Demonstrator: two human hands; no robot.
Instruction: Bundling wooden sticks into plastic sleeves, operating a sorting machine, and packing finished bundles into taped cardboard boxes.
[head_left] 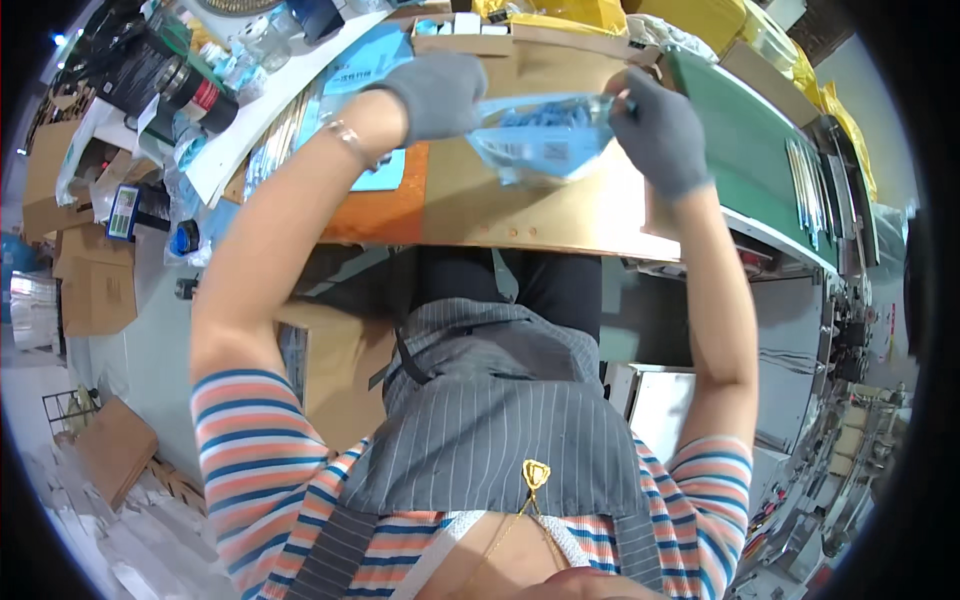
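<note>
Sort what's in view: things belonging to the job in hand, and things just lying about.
In hand:
- blue plastic bag, between the gloved left hand and right hand
- possibly the flat blue packaging on the table

Apparently lying about:
- dark flask
- cardboard box below the table

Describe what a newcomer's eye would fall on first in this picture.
Probably the blue bag between the gray-gloved left hand and right hand, above the workbench. Next, perhaps, the gold pendant at lower center, against the dark apron, or the green surface at upper right.
</note>
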